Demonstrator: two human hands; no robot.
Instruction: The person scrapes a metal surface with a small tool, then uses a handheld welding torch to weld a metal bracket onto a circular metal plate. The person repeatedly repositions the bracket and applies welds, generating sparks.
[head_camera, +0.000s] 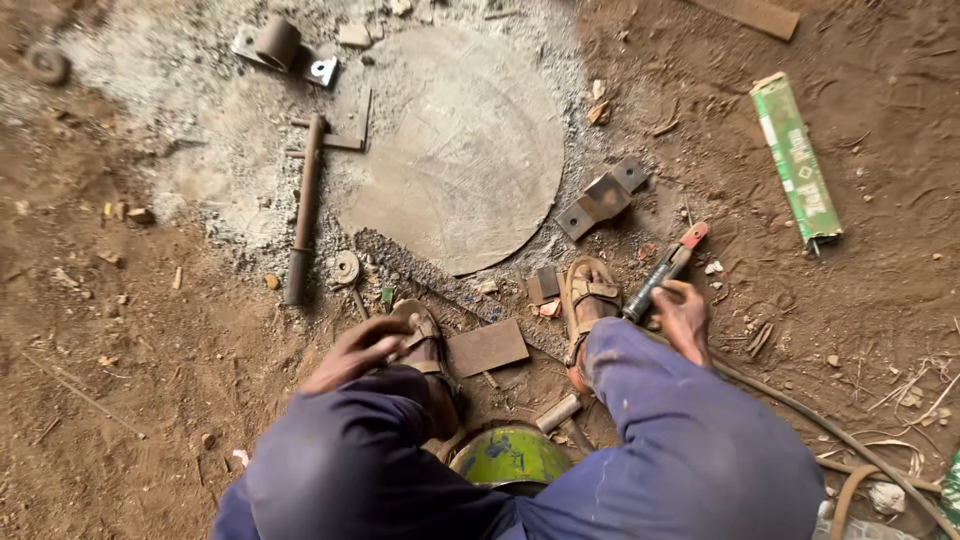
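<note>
Electrode holder (662, 272): grasped at its rear end by the right hand (686, 318), fingers clenched around the handle, red-tipped nose pointing away from the fingers toward a bracket (603, 199). Its cable (800, 410) trails back from the wrist. The left hand (352, 352) rests on the left sandal (425, 335), fingers curled loosely; whether they grip anything cannot be told. A flat plate (487, 347) lies just beside those fingers; a round disc (462, 145) lies well beyond both hands. Judged step: taking up the holder. No rod shows in its nose, so the next move likely calls for loading one; a green rod box (797, 160) lies beyond the right fingers.
</note>
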